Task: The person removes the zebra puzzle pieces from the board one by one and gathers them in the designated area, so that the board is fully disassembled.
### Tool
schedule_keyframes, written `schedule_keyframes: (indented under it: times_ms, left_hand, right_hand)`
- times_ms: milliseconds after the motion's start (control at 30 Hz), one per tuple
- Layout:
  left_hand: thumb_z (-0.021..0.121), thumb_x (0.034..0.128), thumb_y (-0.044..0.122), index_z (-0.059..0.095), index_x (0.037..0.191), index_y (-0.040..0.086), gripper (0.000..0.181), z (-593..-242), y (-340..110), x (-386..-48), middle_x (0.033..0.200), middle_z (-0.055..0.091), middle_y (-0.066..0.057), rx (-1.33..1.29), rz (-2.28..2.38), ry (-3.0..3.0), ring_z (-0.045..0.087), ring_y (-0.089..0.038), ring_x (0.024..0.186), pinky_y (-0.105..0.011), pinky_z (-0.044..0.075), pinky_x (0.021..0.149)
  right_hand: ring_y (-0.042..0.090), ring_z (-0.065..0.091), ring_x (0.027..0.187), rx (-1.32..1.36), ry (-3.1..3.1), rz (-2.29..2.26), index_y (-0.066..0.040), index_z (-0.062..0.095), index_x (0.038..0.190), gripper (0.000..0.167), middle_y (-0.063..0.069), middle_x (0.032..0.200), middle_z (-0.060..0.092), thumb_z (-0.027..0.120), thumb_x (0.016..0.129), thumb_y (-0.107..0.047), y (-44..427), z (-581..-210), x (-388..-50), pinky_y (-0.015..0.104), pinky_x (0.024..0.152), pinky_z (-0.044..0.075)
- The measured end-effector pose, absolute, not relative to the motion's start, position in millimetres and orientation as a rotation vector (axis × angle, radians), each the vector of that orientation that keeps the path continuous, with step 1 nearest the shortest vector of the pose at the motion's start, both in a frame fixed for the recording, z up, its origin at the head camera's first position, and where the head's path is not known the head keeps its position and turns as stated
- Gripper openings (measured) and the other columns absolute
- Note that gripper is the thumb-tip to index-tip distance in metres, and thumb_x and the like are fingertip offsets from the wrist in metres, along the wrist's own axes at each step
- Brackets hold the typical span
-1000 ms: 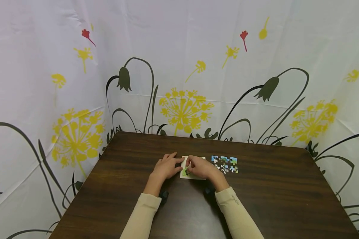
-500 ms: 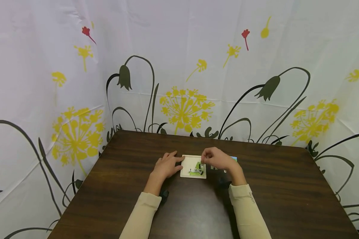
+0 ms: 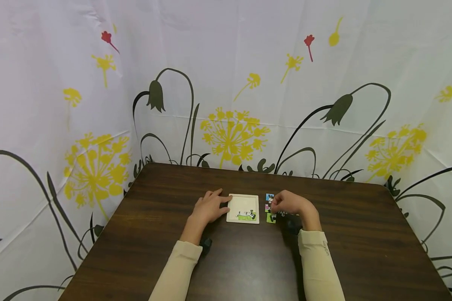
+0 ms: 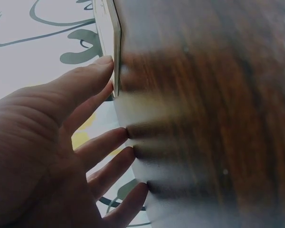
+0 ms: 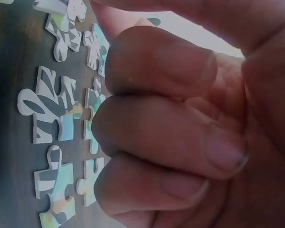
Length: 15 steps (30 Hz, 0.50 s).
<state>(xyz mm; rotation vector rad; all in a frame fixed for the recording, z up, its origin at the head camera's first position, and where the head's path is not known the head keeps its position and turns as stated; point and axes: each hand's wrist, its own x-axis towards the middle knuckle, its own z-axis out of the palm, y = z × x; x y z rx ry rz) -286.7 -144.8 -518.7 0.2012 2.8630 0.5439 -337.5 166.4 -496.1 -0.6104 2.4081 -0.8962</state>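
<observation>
A pale square puzzle tray (image 3: 241, 202) lies on the table, with a green, black and white puzzle piece (image 3: 246, 215) near its lower right. My left hand (image 3: 207, 207) rests at the tray's left edge; thumb and forefinger touch it while the other fingertips stand on the tabletop, as the left wrist view shows. Right of the tray, my right hand (image 3: 291, 202) pinches at a puzzle piece among the loose ones, its tips mostly hidden. Below those fingertips lies a green puzzle piece (image 3: 271, 218). The right wrist view shows curled fingers (image 5: 152, 128) beside several loose pieces (image 5: 47, 114).
The dark wooden table (image 3: 361, 234) stretches wide around both hands. Behind it hangs a white curtain (image 3: 226, 62) with printed flowers, close to the table's far edge. Part of the loose pieces is hidden behind my right hand.
My right hand has moved right from over the tray to the loose pieces. One of the two pieces seen in the tray half a second ago is gone from it. My left hand stays put.
</observation>
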Motion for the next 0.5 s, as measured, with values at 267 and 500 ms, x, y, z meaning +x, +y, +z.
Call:
schedule_keyframes:
  times_ms: [267, 500]
  left_hand:
    - [0.069, 0.1067, 0.039, 0.055, 0.16, 0.035, 0.055, -518.6, -145.6, -286.7, 0.176, 0.035, -0.009, 0.185, 0.561, 2.856, 0.034, -0.039, 0.16, -0.068, 0.031, 0.126]
    - [0.069, 0.1064, 0.04, 0.055, 0.159, 0.035, 0.055, -518.9, -145.4, -288.0, 0.176, 0.034, -0.009, 0.188, 0.551, 2.856, 0.034, -0.039, 0.159, -0.068, 0.031, 0.126]
  right_hand:
    - [0.012, 0.044, 0.066, -0.621, 2.438, -0.89, 0.002, 0.072, 0.087, 0.017, -0.004, 0.077, 0.054, 0.068, 0.099, -0.01, 165.7, -499.1, -340.3, 0.028, 0.062, 0.038]
    - [0.012, 0.045, 0.066, -0.636, 2.405, -0.903, -0.001, 0.065, 0.079, 0.019, -0.004, 0.075, 0.054, 0.069, 0.098, -0.006, 167.7, -500.6, -340.6, 0.028, 0.064, 0.038]
